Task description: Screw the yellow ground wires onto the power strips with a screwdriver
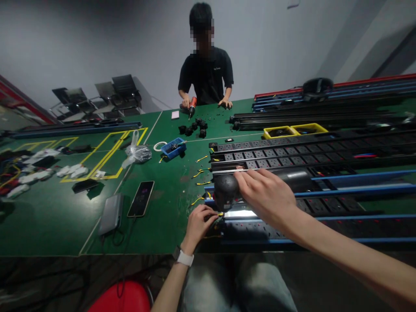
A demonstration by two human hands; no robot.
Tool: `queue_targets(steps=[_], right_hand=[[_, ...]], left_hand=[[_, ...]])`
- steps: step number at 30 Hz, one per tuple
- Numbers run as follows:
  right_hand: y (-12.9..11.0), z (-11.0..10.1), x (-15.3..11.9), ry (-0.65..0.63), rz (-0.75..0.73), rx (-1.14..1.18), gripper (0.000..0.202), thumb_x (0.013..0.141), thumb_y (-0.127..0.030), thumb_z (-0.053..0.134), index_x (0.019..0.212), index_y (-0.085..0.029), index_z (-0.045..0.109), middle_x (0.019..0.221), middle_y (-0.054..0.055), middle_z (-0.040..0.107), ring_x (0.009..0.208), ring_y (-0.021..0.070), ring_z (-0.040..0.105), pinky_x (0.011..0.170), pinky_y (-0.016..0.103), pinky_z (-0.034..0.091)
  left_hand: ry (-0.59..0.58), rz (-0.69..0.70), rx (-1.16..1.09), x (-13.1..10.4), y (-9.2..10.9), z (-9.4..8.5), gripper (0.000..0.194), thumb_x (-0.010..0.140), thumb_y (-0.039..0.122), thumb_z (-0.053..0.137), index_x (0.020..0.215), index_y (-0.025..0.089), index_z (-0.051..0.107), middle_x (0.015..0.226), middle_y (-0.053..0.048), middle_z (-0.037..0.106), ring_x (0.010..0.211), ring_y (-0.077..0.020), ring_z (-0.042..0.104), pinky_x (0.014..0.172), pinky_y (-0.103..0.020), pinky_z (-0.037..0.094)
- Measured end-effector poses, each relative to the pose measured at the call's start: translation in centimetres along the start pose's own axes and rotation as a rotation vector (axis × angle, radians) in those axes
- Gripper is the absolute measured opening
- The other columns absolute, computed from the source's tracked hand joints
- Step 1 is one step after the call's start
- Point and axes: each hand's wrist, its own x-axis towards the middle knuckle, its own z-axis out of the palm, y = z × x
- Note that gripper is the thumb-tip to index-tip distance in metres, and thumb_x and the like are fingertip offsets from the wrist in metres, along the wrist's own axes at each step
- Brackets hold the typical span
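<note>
My right hand (264, 190) is wrapped round a black power tool that looks like a cordless drill (226, 189), held above the left end of the power strips. A bright patch of light falls on the bare metal below it. My left hand (199, 223) pinches the yellow end of a short wire (221, 214) at the end of the nearest blue-edged power strip (279, 229). The tool's tip and the far end of the wire are hidden. Other short yellow wires (197, 201) stick out from the neighbouring strips.
Across the green table (169, 190) a co-worker (208, 73) has one hand at an orange drill (192, 107). Around lie black parts (195, 125), a blue tray (173, 149), yellow bins (294, 130), a phone (141, 198), a power bank (111, 214) and a plastic bag (138, 152).
</note>
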Motion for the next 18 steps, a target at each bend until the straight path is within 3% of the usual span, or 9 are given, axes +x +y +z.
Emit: queue_targets(steps=[4,18], right_hand=[[-0.43,-0.44,0.00,0.024,-0.001,-0.011,0.011,0.084,-0.007,0.059,0.091,-0.015,0.058,0.075,0.001,0.062,0.072,0.0203,0.059,0.072,0.033,0.033],[-0.84,-0.89,0.33,-0.026,0.008,-0.018,0.012,0.089,-0.008,0.054,0.096,-0.014,0.061,0.079,0.003,0.066,0.075,0.0208,0.059,0.074,0.033,0.033]], left_hand=[[0.010,0.012,-0.004,-0.09,-0.17,0.12,0.011,0.090,0.033,0.070,0.091,0.026,0.079,0.097,-0.002,0.071,0.095,-0.0173,0.065,0.088,-0.032,0.049],[0.018,0.067,0.153,-0.24,0.29,-0.26,0.014,0.093,0.034,0.066,0.093,0.027,0.078,0.098,-0.002,0.072,0.098,-0.0193,0.062,0.089,-0.039,0.039]])
